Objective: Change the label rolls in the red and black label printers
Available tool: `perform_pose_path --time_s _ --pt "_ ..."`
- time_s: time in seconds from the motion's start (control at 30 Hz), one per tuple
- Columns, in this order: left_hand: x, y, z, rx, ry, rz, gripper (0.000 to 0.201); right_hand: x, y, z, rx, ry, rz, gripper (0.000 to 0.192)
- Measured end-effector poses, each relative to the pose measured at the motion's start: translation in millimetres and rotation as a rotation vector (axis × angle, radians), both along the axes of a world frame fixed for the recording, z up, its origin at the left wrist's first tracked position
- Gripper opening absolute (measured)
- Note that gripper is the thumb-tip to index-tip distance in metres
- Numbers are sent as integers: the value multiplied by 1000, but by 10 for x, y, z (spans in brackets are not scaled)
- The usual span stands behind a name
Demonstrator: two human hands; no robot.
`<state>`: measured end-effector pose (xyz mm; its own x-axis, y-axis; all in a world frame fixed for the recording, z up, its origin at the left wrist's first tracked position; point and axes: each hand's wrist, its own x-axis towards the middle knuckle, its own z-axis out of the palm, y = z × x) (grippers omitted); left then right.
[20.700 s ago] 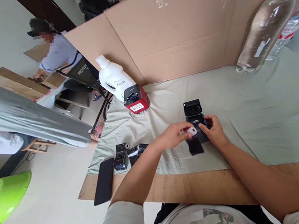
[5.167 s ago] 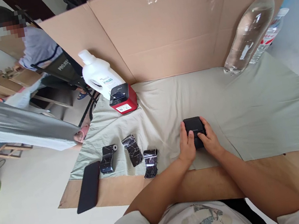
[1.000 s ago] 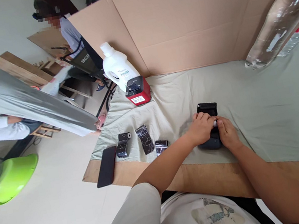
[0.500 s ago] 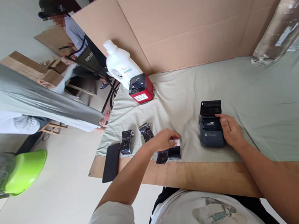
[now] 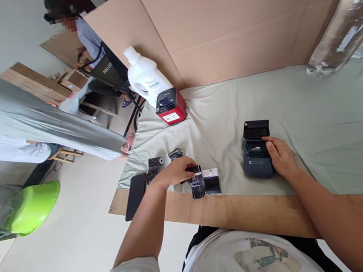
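My left hand has its fingers closed at the near end of a black marbled paper roll, whose loose strip trails toward the table edge. Right beside it lies a white-cored roll with a plain black strip. Another black roll is partly covered by the same hand, and one more black roll lies farther left. My right hand grips the right side of a small dark label printer. The printer's lid stands raised, with its inside showing.
A black phone lies at the table's left edge. Behind stand a red and black box-shaped device and a white jug. A cardboard panel closes off the back, with a wrapped bundle at right. Two people sit beyond the table.
My left hand has moved left from the white-cored roll to the black marbled roll, uncovering the white-cored one. My right hand stays on the printer.
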<state>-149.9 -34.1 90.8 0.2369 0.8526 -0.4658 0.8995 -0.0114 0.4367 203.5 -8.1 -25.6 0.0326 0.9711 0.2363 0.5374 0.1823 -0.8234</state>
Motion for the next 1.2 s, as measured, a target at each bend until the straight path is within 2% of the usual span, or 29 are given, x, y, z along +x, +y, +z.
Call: perform_pose_path --time_s 0.07,0.17,0.23,0.3,0.4,0.53,0.7,0.83,1.0,1.07,1.2 --pt "17 36 190 -63 -88 16 32 4 6 -11 -7 -9 0 49" --pt "120 102 431 -160 -286 -40 32 2 16 -33 -8 -16 -3 49" --pt "257 156 509 -199 -401 -96 33 -6 17 -41 8 -11 -3 48" --pt "448 225 512 -206 -461 -155 34 -18 9 -35 36 -3 -13 48" --pt "813 352 412 -128 -479 -234 33 -29 -12 -2 76 9 -32 47" --pt "1339 511 198 90 -426 -342 28 -1 -3 40 93 106 -66 43" --pt "1783 613 -66 301 -299 -371 28 69 67 19 -39 343 -157 47" --pt "1885 646 -206 325 -268 -383 29 63 75 16 -66 378 -144 48" --pt "1876 659 -259 345 -273 -369 27 35 53 48 -78 374 -121 46" --pt "1862 652 -268 339 -367 -315 28 34 54 54 -83 375 -120 46" --pt "1819 637 -299 288 -730 -223 39 41 64 51 -92 387 -108 45"
